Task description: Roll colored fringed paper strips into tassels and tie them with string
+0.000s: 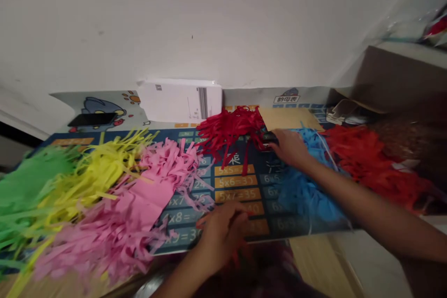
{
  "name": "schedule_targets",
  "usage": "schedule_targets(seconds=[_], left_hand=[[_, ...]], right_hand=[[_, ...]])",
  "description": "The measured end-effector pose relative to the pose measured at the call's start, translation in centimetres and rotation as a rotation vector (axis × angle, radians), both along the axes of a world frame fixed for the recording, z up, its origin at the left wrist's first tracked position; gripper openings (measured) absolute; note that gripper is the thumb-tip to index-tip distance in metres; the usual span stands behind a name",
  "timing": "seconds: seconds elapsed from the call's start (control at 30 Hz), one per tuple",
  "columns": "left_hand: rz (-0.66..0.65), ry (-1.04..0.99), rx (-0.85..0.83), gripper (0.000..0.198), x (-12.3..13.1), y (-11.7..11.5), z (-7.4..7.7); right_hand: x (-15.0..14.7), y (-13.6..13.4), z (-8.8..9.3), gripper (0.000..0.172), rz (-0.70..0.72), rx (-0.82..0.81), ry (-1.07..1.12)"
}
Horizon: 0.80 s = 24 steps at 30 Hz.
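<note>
My right hand (pixel 290 148) reaches forward over the blue paper strips (pixel 307 186) and closes on a dark object (pixel 270 138) at the edge of the dark red paper strips (pixel 230 131). My left hand (pixel 223 233) rests low on the multiplication-table mat (pixel 237 181), fingers curled around a thin red strip (pixel 228 216). The image is blurred, so the dark object cannot be identified.
Piles of cut paper strips lie across the mat: green (pixel 24 191), yellow (pixel 94 167), pink (pixel 139 205), bright red (pixel 370 163). A white box (pixel 179 100) leans on the wall. A black phone (pixel 92 119) lies back left. A brown envelope (pixel 288 118) and a cardboard box (pixel 398 79) sit at right.
</note>
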<state>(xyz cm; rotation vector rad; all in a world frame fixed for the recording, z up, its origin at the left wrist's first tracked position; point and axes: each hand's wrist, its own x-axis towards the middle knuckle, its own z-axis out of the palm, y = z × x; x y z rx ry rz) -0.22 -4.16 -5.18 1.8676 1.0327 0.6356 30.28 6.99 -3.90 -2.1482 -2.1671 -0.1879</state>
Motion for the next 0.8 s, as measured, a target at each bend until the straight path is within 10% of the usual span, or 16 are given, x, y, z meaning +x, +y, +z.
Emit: schedule_targets(seconds=[0.27, 0.47, 0.8], left_hand=[[-0.048, -0.09, -0.026, 0.022, 0.5, 0.3, -0.9], [-0.017, -0.072, -0.042, 0.023, 0.4, 0.3, -1.1], [-0.019, -0.042, -0.055, 0.024, 0.0, 0.1, -0.7]], right_hand=[[7.8, -7.0, -4.8, 0.049, -0.151, -0.071, -0.232], [11.3, -6.3, -3.9, 0.048, -0.025, -0.107, -0.267], [6.7, -4.0, 0.1, 0.032, 0.228, 0.004, -0.211]])
